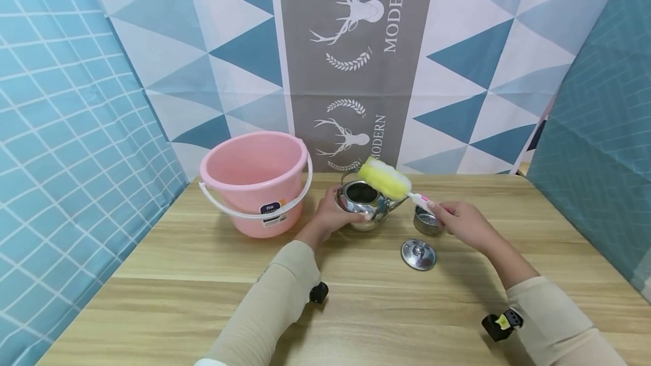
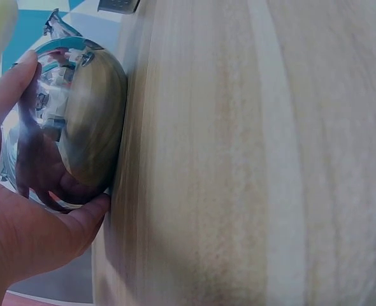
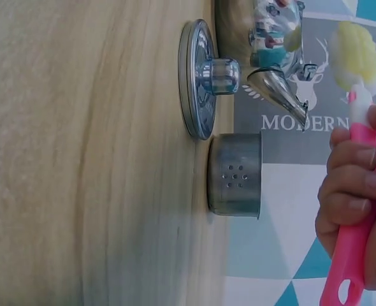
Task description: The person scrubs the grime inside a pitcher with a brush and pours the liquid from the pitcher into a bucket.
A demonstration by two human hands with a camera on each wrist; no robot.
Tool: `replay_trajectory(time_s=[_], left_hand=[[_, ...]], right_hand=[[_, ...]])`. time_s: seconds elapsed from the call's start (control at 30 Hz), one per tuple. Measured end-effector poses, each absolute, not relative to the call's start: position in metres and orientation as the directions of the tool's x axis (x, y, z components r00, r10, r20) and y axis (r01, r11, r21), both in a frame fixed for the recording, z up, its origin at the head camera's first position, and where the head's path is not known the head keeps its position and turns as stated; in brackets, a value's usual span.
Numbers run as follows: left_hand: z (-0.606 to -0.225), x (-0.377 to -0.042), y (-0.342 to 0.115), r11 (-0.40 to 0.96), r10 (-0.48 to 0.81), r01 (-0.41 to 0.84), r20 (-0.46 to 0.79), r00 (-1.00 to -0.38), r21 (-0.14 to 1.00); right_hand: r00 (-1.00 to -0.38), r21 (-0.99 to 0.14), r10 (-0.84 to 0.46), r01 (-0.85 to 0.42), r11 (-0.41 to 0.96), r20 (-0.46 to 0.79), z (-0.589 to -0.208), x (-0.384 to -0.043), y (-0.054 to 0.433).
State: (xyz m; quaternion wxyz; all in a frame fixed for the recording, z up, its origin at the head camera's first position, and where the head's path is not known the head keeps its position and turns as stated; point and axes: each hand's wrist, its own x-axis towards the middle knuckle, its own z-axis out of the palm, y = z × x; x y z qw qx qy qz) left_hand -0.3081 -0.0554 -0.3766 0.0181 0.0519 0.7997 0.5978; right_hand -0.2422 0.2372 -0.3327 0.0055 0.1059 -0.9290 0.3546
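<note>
My left hand (image 1: 338, 214) grips the round body of a shiny steel teapot (image 1: 367, 211), fingers on its far side and thumb on the near side. The teapot stands lidless on the table, its dark opening facing up and its spout pointing right. In my right hand (image 1: 460, 223) is a sponge bottle brush (image 3: 357, 57), its pink and white handle wrapped by curled fingers in the right wrist view. The brush's yellow and white sponge head is raised above and right of the teapot's opening. Below it lie the teapot lid (image 1: 419, 255), knob up, and a perforated steel strainer cup (image 1: 427, 222).
A pink bucket (image 1: 254, 185) with a white handle stands left of the teapot. The wooden table (image 1: 386, 321) ends at a patterned cloth backdrop (image 1: 356, 72). Blue tiled-pattern sheets (image 1: 61, 100) hang at both sides.
</note>
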Motion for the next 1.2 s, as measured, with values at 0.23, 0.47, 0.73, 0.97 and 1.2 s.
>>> replay_trajectory(time_s=[0.23, 0.47, 0.73, 0.97, 1.2], left_hand=[[-0.377, -0.308, -0.054, 0.277, 0.096, 0.068, 0.043, -0.994, 0.959], [-0.376, -0.307, -0.054, 0.278, 0.097, 0.066, 0.040, -0.994, 0.958], [-0.376, -0.307, -0.053, 0.279, 0.090, 0.074, 0.051, -0.995, 0.958], [-0.377, -0.309, -0.054, 0.289, 0.088, 0.062, 0.038, -0.995, 0.955], [-0.376, -0.308, -0.054, 0.292, 0.086, 0.058, 0.034, -0.996, 0.955]], right_hand=[[-0.966, -0.865, -0.248, -0.066, 0.498, -0.069, -0.335, -0.239, 0.246], [-0.964, -0.905, -0.225, 0.032, 0.425, -0.140, -0.335, -0.234, 0.262], [-0.965, -0.881, -0.165, 0.107, 0.460, -0.203, -0.330, -0.233, 0.286], [-0.962, -0.860, -0.143, 0.135, 0.492, -0.232, -0.331, -0.230, 0.312], [-0.957, -0.832, -0.112, 0.170, 0.528, -0.267, -0.334, -0.224, 0.337]])
